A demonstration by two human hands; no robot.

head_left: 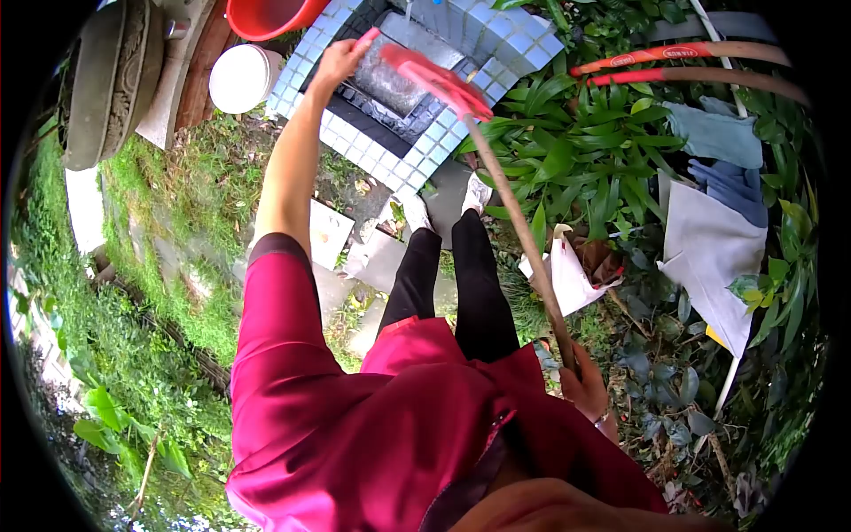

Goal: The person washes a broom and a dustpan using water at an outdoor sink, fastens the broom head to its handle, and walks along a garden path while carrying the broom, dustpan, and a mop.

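My right hand (585, 383) is closed around the lower end of a wooden pole (514, 208), beside my hip. The pole slants up to a red head (443, 82), partly smeared by motion, above a blue-tiled sink (390, 168). I cannot tell what kind of tool it is. Stretched out over the sink's left side, my left hand (339, 62) has its fingers closed at a small pinkish-red thing (369, 37), too blurred to name. Inside the sink lies a wet grey basin or slab (408, 84), below a thin stream from above.
A red tub (270, 18) and a white bucket (239, 80) stand left of the sink. Leafy plants (567, 133) crowd its right side. Cloths (714, 248) hang on a rail farther right. A white bag (574, 275) sits near my feet.
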